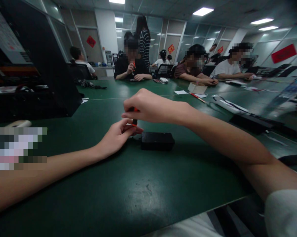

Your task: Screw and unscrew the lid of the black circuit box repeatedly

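My right hand (140, 105) is closed around the handle of an orange and black screwdriver (134, 122), which points down. Below and to the left of it, my left hand (121, 131) rests low over the green table (108, 187), its fingers pressed together beside the tool's lower end. What those fingers hold is too small to make out. A black box (157, 141) lies on the table just right of my left fingertips. The tip of the screwdriver is hidden behind my left fingers.
A large black case (39, 65) stands at the left. Across the table sit several people, one with an orange tool. An open carton (197, 88), papers, a striped rod (197, 97) and a black bar (249, 123) lie toward the right.
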The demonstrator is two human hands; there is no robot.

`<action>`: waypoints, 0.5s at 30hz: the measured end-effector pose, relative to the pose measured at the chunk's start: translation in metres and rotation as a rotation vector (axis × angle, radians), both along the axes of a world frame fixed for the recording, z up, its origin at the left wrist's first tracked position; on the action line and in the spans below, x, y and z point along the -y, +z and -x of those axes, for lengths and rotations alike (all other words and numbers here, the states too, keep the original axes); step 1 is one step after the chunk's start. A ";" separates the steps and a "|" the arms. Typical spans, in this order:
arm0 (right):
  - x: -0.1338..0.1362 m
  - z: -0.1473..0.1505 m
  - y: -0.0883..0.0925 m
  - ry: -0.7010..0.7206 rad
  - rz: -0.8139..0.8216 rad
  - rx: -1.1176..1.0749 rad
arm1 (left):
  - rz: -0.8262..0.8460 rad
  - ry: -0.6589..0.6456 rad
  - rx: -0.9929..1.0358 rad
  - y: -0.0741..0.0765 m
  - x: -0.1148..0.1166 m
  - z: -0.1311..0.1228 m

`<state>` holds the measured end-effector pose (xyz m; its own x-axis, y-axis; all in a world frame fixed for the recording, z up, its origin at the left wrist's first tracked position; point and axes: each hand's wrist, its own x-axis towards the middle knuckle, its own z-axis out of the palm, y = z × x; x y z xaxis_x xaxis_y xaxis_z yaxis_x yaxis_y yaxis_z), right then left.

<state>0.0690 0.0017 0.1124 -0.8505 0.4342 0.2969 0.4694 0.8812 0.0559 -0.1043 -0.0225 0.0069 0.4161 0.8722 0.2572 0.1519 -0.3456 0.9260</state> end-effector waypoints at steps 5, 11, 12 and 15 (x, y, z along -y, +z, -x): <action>-0.004 0.002 -0.005 -0.089 -0.089 -0.005 | -0.050 -0.003 -0.074 -0.004 -0.004 0.001; -0.004 0.002 -0.008 -0.086 -0.093 0.017 | -0.062 -0.184 -0.315 0.021 -0.020 0.009; -0.004 0.002 -0.009 -0.035 -0.078 0.014 | -0.050 -0.202 -0.341 0.030 -0.023 0.011; -0.008 0.003 -0.010 0.103 -0.026 -0.031 | -0.080 -0.174 -0.447 0.062 -0.030 0.025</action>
